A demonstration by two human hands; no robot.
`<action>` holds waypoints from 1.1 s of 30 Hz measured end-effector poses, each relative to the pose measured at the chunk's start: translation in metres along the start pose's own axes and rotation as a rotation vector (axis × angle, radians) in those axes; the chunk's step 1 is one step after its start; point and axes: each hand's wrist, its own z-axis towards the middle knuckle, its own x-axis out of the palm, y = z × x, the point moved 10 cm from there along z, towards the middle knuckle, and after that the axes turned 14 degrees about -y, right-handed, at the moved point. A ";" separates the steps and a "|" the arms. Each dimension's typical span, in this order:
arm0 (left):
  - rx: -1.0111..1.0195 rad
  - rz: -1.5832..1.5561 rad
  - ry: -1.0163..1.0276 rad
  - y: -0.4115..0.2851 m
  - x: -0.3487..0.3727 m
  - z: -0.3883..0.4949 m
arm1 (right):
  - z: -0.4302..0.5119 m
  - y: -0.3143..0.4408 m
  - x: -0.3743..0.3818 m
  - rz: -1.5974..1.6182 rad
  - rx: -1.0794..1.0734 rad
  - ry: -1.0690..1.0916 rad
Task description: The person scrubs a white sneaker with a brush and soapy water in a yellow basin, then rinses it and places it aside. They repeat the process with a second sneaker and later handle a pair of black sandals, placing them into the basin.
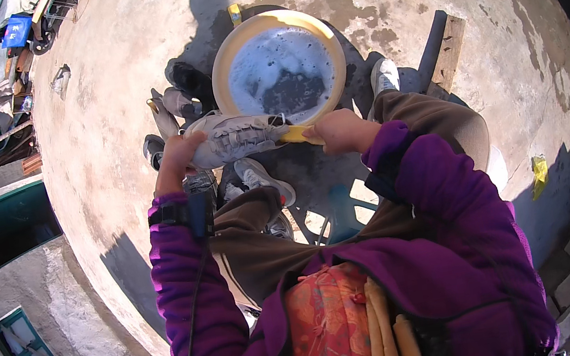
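My left hand [182, 155] grips the toe end of a light grey lace-up sneaker [234, 140], which lies sideways in front of me. My right hand [340, 132] holds a yellow brush or scraper handle [300, 134] at the sneaker's heel opening; the tool's far end is hidden by the shoe. Just beyond the sneaker is a round, pale yellow basin [338, 60] with sudsy water [291, 73] in it. The sneaker's upper edge overlaps the basin's near rim. Its laces are in place, with a loop standing up near the opening.
Several shoes [177, 103] stand left of the basin. A small yellow container [235, 14] is behind it. A wooden board [451, 52] with a dark bar lies at the right. Below my knees shows a green plastic stool [344, 213]. Farther right is a yellow wrapper [539, 175].
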 end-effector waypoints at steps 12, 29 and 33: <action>-0.068 -0.224 -0.148 0.097 0.019 -0.040 | -0.001 0.009 0.064 -0.039 0.218 0.031; 0.206 -0.051 -0.415 0.080 0.009 -0.068 | -0.017 0.022 0.048 0.153 0.188 0.058; -0.102 -0.499 -0.217 0.113 0.022 -0.062 | -0.045 -0.013 0.004 0.858 0.451 0.017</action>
